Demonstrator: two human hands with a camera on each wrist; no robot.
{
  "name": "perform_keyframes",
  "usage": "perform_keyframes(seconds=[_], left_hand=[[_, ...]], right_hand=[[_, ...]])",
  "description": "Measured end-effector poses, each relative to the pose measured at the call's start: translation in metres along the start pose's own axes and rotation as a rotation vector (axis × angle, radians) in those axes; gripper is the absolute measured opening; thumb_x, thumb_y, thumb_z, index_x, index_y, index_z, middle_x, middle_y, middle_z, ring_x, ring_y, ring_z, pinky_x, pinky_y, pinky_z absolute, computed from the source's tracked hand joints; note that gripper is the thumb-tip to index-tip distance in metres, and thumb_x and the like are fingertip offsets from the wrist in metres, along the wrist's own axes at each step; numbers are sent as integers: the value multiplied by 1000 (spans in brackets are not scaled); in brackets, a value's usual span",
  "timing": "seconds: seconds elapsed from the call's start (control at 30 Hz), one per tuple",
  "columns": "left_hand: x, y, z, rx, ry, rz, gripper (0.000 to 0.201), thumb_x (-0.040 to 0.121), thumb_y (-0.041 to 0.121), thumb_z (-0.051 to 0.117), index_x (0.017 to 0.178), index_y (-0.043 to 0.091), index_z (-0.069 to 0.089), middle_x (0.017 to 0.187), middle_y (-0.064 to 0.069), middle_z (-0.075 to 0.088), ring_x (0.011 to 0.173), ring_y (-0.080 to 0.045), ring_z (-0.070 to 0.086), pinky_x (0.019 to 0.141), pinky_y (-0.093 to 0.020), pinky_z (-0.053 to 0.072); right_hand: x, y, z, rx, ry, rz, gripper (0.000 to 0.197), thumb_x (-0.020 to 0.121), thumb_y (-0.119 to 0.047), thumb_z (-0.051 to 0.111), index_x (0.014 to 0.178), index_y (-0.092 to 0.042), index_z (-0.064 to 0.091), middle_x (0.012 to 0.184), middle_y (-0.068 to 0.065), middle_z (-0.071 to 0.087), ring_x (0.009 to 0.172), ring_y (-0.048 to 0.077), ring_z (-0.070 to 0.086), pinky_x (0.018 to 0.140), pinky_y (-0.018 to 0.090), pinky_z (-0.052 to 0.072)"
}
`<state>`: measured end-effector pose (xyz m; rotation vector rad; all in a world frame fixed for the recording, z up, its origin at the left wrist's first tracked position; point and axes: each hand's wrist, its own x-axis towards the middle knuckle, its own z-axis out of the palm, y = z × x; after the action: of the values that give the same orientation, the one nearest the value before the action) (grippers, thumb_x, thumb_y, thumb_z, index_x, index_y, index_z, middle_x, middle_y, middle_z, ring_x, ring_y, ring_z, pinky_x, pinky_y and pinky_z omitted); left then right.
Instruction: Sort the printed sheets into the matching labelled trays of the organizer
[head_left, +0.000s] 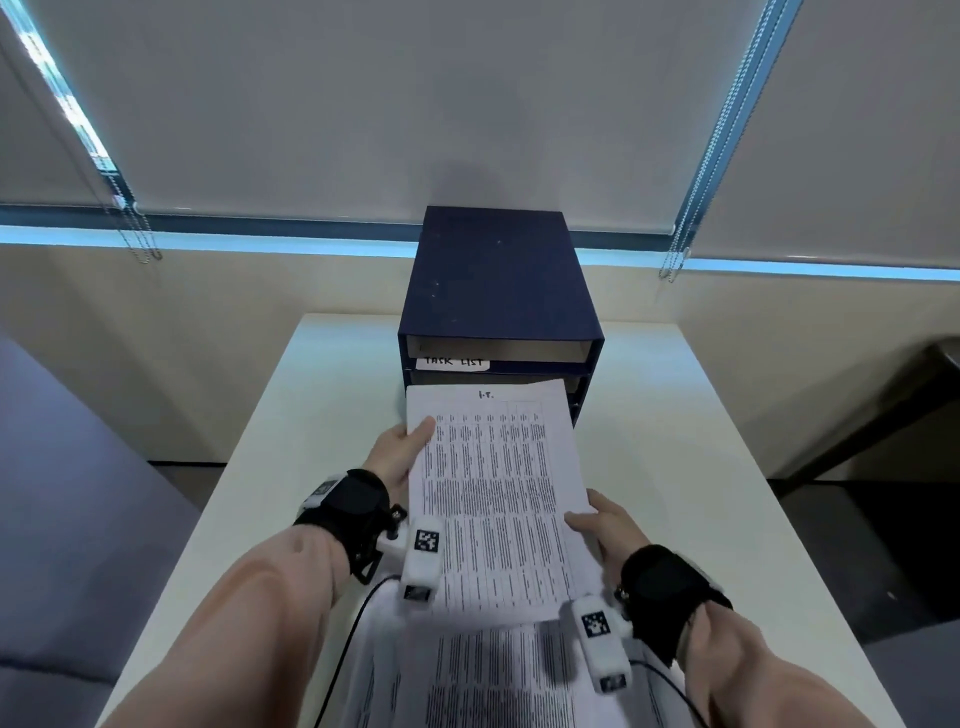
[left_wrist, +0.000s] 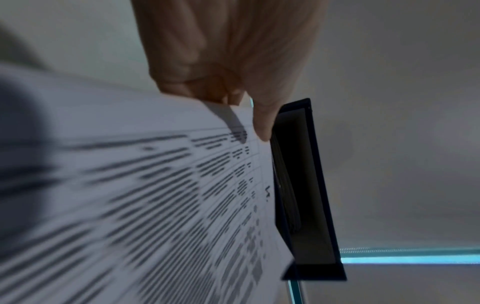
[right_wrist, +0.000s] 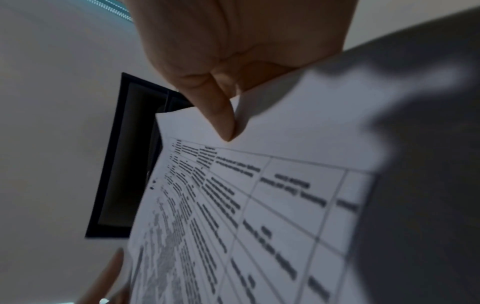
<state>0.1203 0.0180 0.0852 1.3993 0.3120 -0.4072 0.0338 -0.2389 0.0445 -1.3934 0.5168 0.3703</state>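
From the head view, I see my left hand (head_left: 402, 457) and right hand (head_left: 605, 525) pinching the printed sheet (head_left: 493, 493) by its side edges, its far edge at the organizer (head_left: 498, 291) mouth, bare table (head_left: 675, 441) either side. Left wrist: thumb on the sheet's margin. Right wrist: thumb clamps the sheet's corner.

We see the organizer (head_left: 498, 291) standing at the far middle of the table (head_left: 675, 467). A "TASK LIST" label (head_left: 453, 362) sits on the front edge below its top tray. Before the organizer, the held sheet (head_left: 493, 493) hangs between the left hand (head_left: 400, 457) and right hand (head_left: 608, 525), above more sheets (head_left: 493, 675) lying at the near edge.
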Motion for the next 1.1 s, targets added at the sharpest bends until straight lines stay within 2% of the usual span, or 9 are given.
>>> perform_keyframes(seconds=[0.13,0.33,0.43,0.5,0.57,0.73,0.83,0.97,1.1], left_hand=[[-6,-18,-4,39,-114,-72,38,96,23,53,131,10,44,125,1,59,103,-15,62,94,-26,44],[15,-36,-6,39,-126,-56,32,101,22,44,131,13,46,113,-11,67,59,-24,67,58,-35,59],[34,-37,-2,12,-15,-27,36,101,18,41,135,5,42,108,-15,65,50,-17,61,50,-27,55],[47,-33,2,-30,39,-31,39,100,18,44,134,-1,43,103,-15,66,55,-16,64,55,-27,56],[60,-20,8,-97,65,-54,43,97,19,51,132,-5,43,104,-16,69,73,-18,71,71,-31,57],[69,22,22,-335,-76,-9,47,96,-4,43,141,-5,30,138,-17,47,126,-27,50,103,-41,43],[51,17,17,-41,-169,0,35,96,8,50,131,6,48,126,-11,62,112,-27,62,98,-48,48],[11,-32,11,559,-384,-44,11,87,20,66,93,12,64,85,-9,69,71,-24,63,71,-41,55],[-9,-90,3,1479,-525,14,39,78,38,72,109,17,62,112,-5,62,101,-22,58,82,-29,46]], right_hand=[[36,-47,5,-35,59,14,55,94,10,44,145,3,28,127,18,57,130,37,46,114,46,31],[71,-100,19,-72,83,-84,43,93,-2,54,135,2,45,133,19,55,120,36,55,106,47,41],[65,-89,14,-165,1,15,40,89,-18,65,126,-7,55,107,10,69,82,25,68,69,33,56],[64,-82,14,-166,-38,77,28,91,-12,61,118,-7,56,80,7,68,46,14,57,40,21,42],[72,-87,20,-10,15,63,20,92,-1,56,112,1,54,65,11,64,38,12,53,32,19,41],[113,-114,42,425,127,-51,20,91,17,40,85,3,53,88,15,57,92,25,57,86,30,56],[108,-112,47,371,58,-79,19,93,15,38,97,1,49,94,15,58,96,26,58,102,43,45],[75,-80,36,174,-61,-32,29,98,3,38,122,-6,52,109,16,63,104,31,61,83,35,56],[40,-38,15,72,0,28,26,96,0,45,117,-5,59,100,14,66,85,26,64,73,35,59]])
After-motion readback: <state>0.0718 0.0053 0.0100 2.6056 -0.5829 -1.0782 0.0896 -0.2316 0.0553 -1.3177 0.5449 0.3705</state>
